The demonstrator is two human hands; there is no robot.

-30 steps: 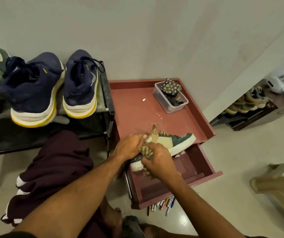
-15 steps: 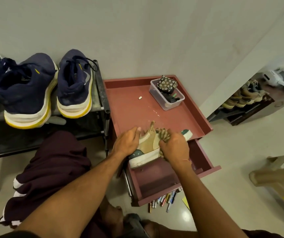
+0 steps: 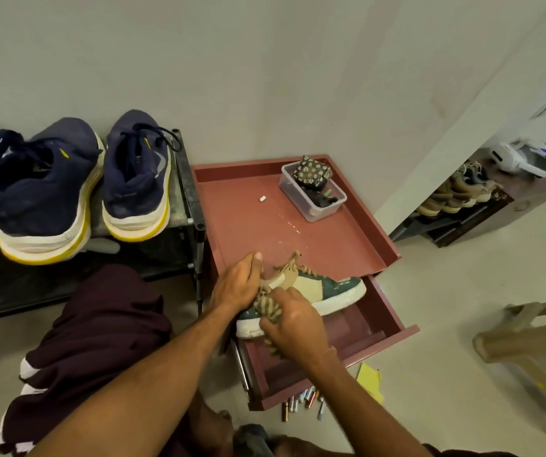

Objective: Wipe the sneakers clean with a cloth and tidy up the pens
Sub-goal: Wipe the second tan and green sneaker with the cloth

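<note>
Shoe rack [image 3: 186, 179]: far left, carrying two navy sneakers [image 3: 44, 189] heel-out; whether they are wiped already cannot be told.
Surface [image 3: 265, 232]: red cabinet top with raised rim, right of the rack; its drawer [image 3: 393, 338] is pulled out toward the near side, probably ready to receive the pens.
Green sneaker [image 3: 327, 286]: lies on its side at the near edge of the surface, sole facing the person, which exposes the side and white rim to the cloth.
Left hand [image 3: 237, 285]: fingers curled over the heel collar, pinning the shoe so rubbing does not shift it.
Right hand [image 3: 293, 323]: closed into a fist around the cloth, pressing it on the heel end.
Cloth [image 3: 266, 308]: striped, bunched, a tail hanging below the fist.
Clear box [image 3: 313, 197]: far right on the surface, holding small items.
Pens [image 3: 301, 399]: scattered on the floor, just beneath the drawer front, untouched.
</note>
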